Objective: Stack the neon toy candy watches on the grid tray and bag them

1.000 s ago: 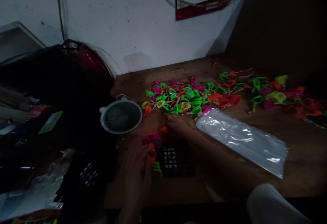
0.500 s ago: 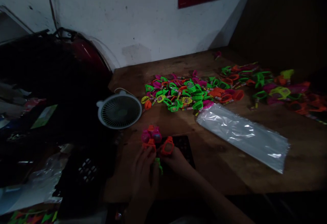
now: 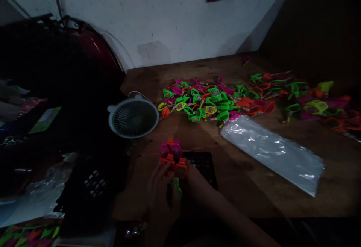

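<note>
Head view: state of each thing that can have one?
Left hand: closed on bunched watches
Right hand: holding orange watch against bunch
Watch pile: loose, heaped
Clear plastic bag: flat, looks empty
Fan: on or off, can't tell
Black grid tray: partly hidden by right hand

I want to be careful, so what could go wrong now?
The orange plastic toy watch in the right hand might bump the bunch of pink, orange and green toy watches in the left hand and loosen one. Also, the flat, clear plastic bags lie against the colourful toy-watch heap, so tugging them could drag some watches along.
</note>
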Demonstrator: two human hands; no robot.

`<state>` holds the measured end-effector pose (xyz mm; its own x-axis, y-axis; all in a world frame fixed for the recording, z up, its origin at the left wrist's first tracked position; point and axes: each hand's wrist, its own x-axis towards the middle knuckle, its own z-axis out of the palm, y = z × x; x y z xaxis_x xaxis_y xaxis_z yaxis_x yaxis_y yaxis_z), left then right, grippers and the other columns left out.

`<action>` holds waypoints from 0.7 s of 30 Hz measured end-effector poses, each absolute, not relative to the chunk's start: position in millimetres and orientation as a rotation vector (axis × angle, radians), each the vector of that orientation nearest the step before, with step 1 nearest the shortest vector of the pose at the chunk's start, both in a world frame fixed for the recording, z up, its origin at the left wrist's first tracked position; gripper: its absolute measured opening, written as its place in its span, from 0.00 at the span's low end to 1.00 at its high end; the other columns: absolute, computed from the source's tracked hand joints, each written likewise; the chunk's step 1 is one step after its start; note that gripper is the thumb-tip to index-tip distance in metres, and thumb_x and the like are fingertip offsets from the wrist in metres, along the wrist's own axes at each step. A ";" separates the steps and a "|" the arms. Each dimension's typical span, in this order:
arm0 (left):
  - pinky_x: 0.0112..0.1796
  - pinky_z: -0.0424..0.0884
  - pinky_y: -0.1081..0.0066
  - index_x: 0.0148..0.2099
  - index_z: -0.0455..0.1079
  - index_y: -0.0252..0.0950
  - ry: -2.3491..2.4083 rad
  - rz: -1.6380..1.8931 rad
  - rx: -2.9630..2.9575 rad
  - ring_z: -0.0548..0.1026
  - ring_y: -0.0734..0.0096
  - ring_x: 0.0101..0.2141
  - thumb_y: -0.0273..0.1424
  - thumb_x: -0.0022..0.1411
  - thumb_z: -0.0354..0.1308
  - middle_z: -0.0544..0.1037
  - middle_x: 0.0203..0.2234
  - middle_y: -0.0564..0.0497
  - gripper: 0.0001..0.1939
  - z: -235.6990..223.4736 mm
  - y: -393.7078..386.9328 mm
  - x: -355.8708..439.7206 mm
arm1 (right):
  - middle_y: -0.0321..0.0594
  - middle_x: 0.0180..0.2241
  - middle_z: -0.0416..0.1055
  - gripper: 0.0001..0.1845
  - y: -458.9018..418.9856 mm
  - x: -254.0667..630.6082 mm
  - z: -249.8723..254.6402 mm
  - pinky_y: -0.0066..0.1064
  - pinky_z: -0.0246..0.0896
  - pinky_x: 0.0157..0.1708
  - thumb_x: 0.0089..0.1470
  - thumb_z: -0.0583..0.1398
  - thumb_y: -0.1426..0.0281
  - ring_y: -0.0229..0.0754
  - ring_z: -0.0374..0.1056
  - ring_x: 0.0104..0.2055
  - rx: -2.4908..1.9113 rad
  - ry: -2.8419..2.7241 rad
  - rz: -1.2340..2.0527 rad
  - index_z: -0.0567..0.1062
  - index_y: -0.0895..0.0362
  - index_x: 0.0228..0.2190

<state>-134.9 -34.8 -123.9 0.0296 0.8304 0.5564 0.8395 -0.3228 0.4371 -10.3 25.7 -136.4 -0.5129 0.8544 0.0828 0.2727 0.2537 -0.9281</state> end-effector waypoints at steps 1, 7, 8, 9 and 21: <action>0.51 0.63 0.54 0.48 0.63 0.35 -1.819 -1.206 -2.246 0.60 0.57 0.58 0.23 0.59 0.52 0.71 0.50 0.41 0.14 -124.4 -35.2 -135.1 | 0.47 0.49 0.69 0.17 24.1 -10.5 -139.1 0.35 0.62 0.50 0.56 0.55 0.72 0.43 0.66 0.48 -1.058 -1.934 1.233 0.73 0.55 0.47; 0.49 0.65 0.54 0.46 0.63 0.37 -1.812 -1.268 -2.265 0.62 0.56 0.58 0.23 0.58 0.52 0.72 0.50 0.42 0.13 -123.2 -35.3 -136.3 | 0.43 0.47 0.72 0.18 22.6 -13.2 -158.7 0.30 0.63 0.46 0.56 0.56 0.70 0.42 0.69 0.45 -1.207 -2.107 1.139 0.73 0.52 0.49; 0.50 0.65 0.53 0.46 0.63 0.37 -1.819 -1.280 -2.276 0.62 0.56 0.58 0.23 0.57 0.52 0.71 0.50 0.42 0.13 -123.0 -35.8 -136.7 | 0.43 0.48 0.71 0.19 23.2 -13.0 -160.5 0.30 0.62 0.46 0.56 0.57 0.70 0.43 0.69 0.46 -1.204 -2.151 1.104 0.73 0.50 0.49; 0.50 0.65 0.53 0.46 0.63 0.37 -1.820 -1.297 -2.283 0.61 0.55 0.58 0.23 0.57 0.53 0.71 0.51 0.41 0.13 -122.9 -36.5 -137.0 | 0.43 0.49 0.71 0.19 23.8 -12.7 -161.8 0.30 0.63 0.45 0.56 0.57 0.70 0.44 0.69 0.47 -1.207 -2.186 1.075 0.72 0.49 0.49; 0.50 0.64 0.50 0.47 0.63 0.34 -1.813 -1.155 -2.282 0.63 0.52 0.57 0.25 0.56 0.54 0.72 0.49 0.39 0.15 -116.6 -32.6 -134.3 | 0.46 0.45 0.72 0.17 19.8 -27.1 -147.2 0.32 0.65 0.37 0.59 0.53 0.71 0.47 0.69 0.44 -1.606 -2.405 1.041 0.73 0.52 0.48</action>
<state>-134.3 -32.6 -116.6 0.0596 0.8396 0.5399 0.8444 -0.3308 0.4213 -27.1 19.8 -147.2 -0.4522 0.8400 -0.3000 0.7937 0.2255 -0.5650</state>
